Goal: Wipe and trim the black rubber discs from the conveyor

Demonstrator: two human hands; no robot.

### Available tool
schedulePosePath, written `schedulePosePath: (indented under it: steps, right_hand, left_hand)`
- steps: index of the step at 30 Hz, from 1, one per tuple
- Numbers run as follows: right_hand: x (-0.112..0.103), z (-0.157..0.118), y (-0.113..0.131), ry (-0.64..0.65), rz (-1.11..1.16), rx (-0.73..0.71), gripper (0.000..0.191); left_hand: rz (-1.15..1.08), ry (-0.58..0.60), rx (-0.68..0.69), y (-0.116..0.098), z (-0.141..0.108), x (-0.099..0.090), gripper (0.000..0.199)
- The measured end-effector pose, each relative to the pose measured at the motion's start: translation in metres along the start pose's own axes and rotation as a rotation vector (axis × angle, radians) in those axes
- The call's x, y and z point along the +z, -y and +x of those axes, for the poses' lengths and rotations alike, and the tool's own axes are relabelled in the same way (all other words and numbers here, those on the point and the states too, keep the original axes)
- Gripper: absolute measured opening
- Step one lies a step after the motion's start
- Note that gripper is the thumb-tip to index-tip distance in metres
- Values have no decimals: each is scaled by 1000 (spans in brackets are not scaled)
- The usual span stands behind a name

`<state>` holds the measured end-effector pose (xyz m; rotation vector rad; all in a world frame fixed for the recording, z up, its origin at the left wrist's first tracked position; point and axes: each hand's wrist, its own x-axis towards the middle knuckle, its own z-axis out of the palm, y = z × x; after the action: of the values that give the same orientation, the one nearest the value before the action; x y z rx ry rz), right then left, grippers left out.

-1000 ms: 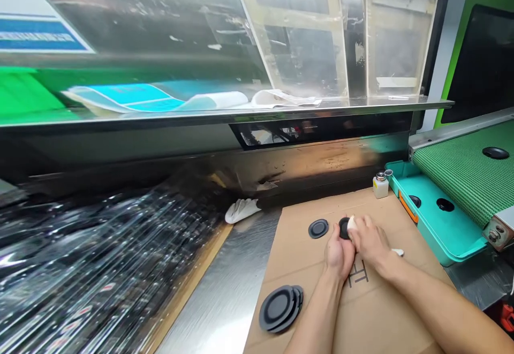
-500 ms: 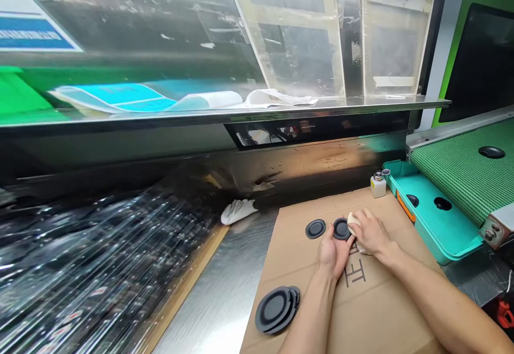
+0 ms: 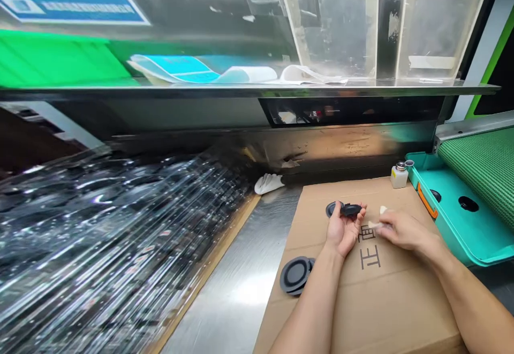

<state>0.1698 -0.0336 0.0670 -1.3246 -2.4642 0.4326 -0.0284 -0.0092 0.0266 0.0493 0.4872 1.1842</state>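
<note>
The left hand [image 3: 343, 231] is clenched around a black rubber disc [image 3: 350, 210], holding it up on edge between thumb and fingers, close to the far edge of the cardboard sheet [image 3: 401, 311]. Just behind that grip, a second black disc [image 3: 331, 210] lies flat on the cardboard, partly hidden by the hand. The right hand [image 3: 405, 231] has a firm pinch on a small white cloth [image 3: 375, 225], its tip near the held disc but not touching it.

A stack of black discs [image 3: 296, 275] sits at the cardboard's left edge, beside the left forearm. Black printed characters [image 3: 369, 252] run across the cardboard between the hands and the near edge. A small white bottle [image 3: 399, 176] stands by the far right corner of the cardboard. Past the right edge is a teal tray [image 3: 458, 209] with round holes, below a green mesh conveyor belt [image 3: 482, 164]. A white glove [image 3: 268, 183] lies at the back of the steel desk [image 3: 236, 295].
</note>
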Motion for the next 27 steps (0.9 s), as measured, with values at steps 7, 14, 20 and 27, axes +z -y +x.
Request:
schedulePosePath:
  steps: [7, 14, 20, 27]
  right_hand:
    - [4, 13, -8, -184, 100, 4, 16]
    - [10, 14, 4, -220, 105, -37, 22]
    - [23, 15, 1, -245, -34, -22, 17]
    - [25, 14, 4, -231, -171, -3, 21]
  left_hand:
    - [111, -30, -89, 10, -2, 0, 59]
    - [243, -34, -57, 20, -2, 1, 59]
    - [603, -23, 57, 40, -2, 0, 57]
    - [1198, -74, 220, 46, -6, 0, 74]
